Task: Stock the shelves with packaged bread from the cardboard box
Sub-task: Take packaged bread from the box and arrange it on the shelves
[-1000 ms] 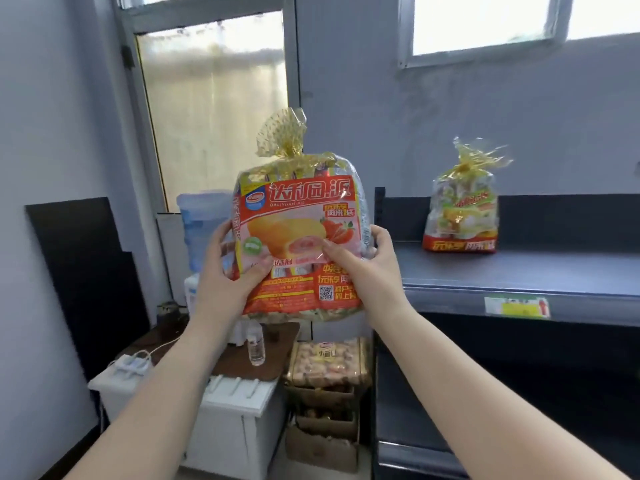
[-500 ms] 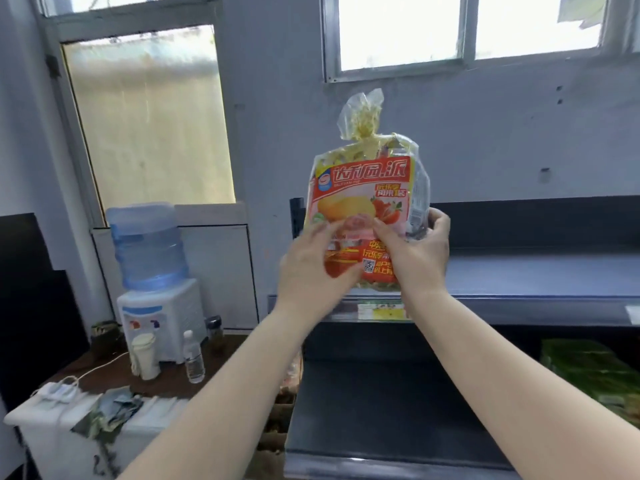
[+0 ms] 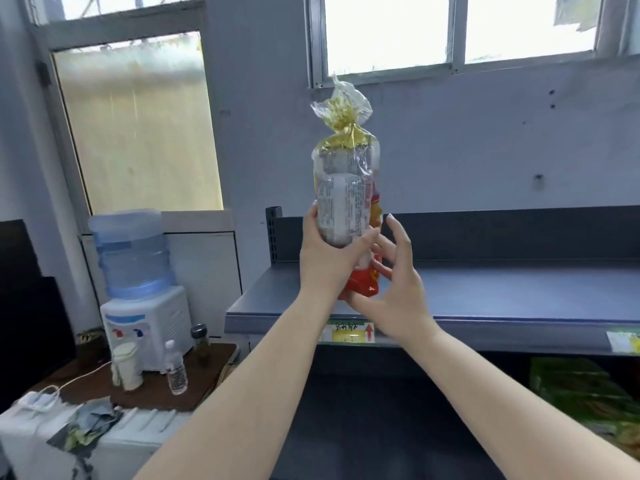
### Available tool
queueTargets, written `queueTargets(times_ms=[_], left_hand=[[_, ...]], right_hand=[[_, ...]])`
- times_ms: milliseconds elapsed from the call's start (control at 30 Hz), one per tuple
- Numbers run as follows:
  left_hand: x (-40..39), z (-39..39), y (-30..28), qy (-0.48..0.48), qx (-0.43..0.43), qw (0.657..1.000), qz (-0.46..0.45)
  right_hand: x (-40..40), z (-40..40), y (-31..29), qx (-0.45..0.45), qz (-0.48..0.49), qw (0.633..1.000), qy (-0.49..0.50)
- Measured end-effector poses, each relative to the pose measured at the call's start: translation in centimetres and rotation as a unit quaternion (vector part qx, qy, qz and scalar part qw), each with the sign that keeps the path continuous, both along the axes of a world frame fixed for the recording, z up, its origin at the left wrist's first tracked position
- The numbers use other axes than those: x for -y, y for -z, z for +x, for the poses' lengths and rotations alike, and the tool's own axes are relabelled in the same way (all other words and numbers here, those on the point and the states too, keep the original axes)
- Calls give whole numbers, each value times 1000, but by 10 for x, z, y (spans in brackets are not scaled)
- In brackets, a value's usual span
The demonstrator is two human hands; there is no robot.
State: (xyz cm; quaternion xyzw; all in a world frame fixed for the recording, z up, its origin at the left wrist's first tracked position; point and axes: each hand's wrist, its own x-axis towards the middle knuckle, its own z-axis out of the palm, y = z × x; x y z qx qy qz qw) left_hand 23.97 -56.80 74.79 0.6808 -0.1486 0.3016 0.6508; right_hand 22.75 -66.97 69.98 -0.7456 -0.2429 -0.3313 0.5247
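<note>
Since the earlier frame the bread package [image 3: 346,202] has been turned about its upright axis, so that its narrow side, formerly edge-on, is now presented to the camera and the printed red-and-yellow front is faced to the right; the view has also been brought closer to the shelf [image 3: 485,289].

The package is held upright, long axis vertical, with the gathered gold-tied top pointed up and the red base pointed down; it is positioned in the air just above the left front part of the upper shelf board, and contact with the board cannot be confirmed.

The left hand [image 3: 329,261] is wrapped round the lower middle of the package, thumb across the near face; the right hand [image 3: 398,282] is placed against the lower right side with fingers spread and nearly straight, only lightly in contact.

The shelf is a dark grey metal unit with a back panel, set against a pale blue-grey wall beneath a window [image 3: 450,29]; green packets [image 3: 588,396] are stored on the lower level at right. At left, a water dispenser [image 3: 138,289] is stood on a brown worktop [image 3: 156,393] together with a small bottle [image 3: 177,370] and a white cup [image 3: 127,367].

Fine print is carried on the package side but cannot be read; a price tag [image 3: 349,332] with a red arrow is fixed to the shelf edge, its handwriting illegible.
</note>
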Motion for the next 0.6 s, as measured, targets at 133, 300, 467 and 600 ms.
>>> queueTargets(times_ms=[133,300,467,600], left_hand=[[-20,18,9,77,-32,993,-81],[-37,39,16,191,-77,966,-159],[-48,59,15,282,-116,924,-229],[-51,71,15,274,-105,939,-180]], right_hand=[[9,6,-5,-6,-76,995,-62],[16,15,-20,47,-63,992,95],[35,38,-24,-189,130,973,24],[32,51,-19,-180,153,971,-41]])
